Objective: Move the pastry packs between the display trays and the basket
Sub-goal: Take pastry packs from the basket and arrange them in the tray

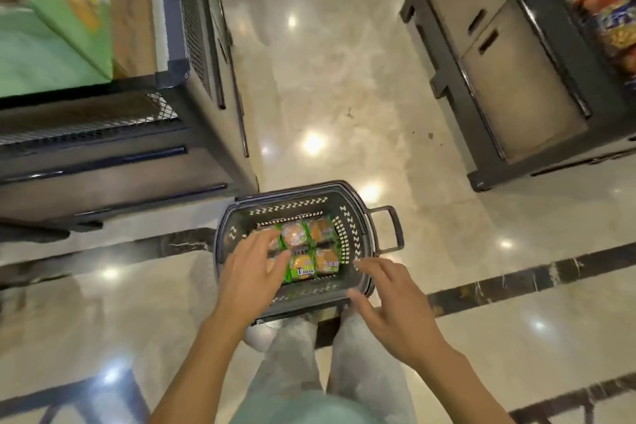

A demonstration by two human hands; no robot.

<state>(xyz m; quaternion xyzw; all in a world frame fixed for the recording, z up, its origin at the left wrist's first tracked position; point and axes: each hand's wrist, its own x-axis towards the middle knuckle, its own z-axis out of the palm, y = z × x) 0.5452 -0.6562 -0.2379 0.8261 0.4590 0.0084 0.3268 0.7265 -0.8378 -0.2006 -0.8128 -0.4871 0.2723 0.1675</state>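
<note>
A dark plastic basket point(354, 217) stands on the floor in front of my feet. Several pastry packs point(311, 249) in green-edged wrappers lie in it, round buns showing through. My left hand point(251, 272) reaches into the basket's left side with fingers spread straight, over or on the left packs; whether it touches them is unclear. My right hand point(389, 299) hovers open above the basket's near right rim, holding nothing. The display trays point(51, 55) on the stand at upper left hold blurred green boxes.
A dark metal display stand point(192, 107) with mesh sides fills the left. A second stand point(509, 86) with colourful snack bags is at right. A polished tile aisle point(327, 79) runs between them. The basket's handle point(392, 227) sticks out to the right.
</note>
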